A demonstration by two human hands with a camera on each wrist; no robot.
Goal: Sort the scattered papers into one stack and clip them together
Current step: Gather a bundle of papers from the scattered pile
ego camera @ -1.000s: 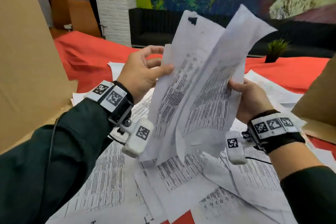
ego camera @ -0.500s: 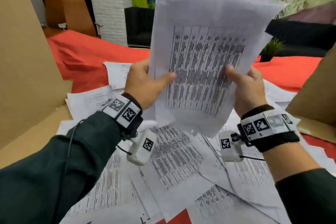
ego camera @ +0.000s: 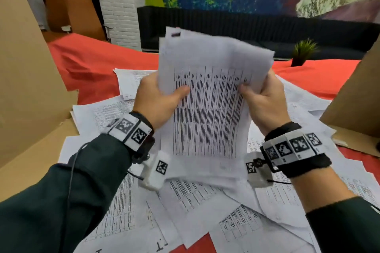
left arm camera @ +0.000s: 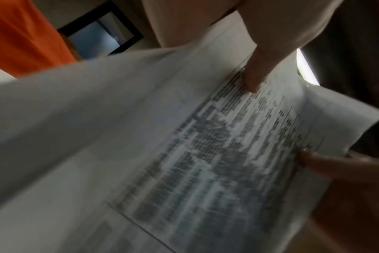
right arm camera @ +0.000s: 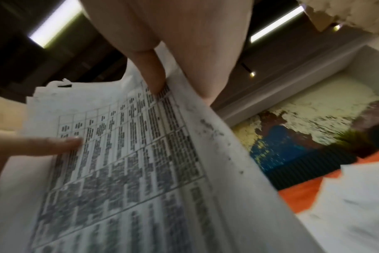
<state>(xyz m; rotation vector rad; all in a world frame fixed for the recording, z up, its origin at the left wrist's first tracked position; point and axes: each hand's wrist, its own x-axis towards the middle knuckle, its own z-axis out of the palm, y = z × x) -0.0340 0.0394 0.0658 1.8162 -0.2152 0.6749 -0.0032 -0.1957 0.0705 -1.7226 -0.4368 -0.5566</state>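
A bundle of printed sheets (ego camera: 207, 109) stands upright in front of me, above the table. My left hand (ego camera: 162, 98) grips its left edge, thumb across the printed table on the front. My right hand (ego camera: 261, 98) grips the right edge the same way. The bundle's lower edge hangs just over the loose papers (ego camera: 205, 201) scattered on the red tablecloth (ego camera: 94, 63). In the left wrist view the sheet (left arm camera: 184, 154) fills the frame with a thumb (left arm camera: 253, 77) pressed on it. In the right wrist view the stack (right arm camera: 123, 162) shows a thumb (right arm camera: 154, 80) on top. No clip is visible.
Cardboard boxes stand at the left (ego camera: 26, 88) and right (ego camera: 357, 104) of the table. A small potted plant (ego camera: 302, 51) sits at the far edge. A dark sofa (ego camera: 246, 26) and a painted wall lie beyond.
The held sheets, spread and bent one second ago, came together flat into one bundle. Both hands have since lowered it toward the table, and the thumbs moved closer to the top.
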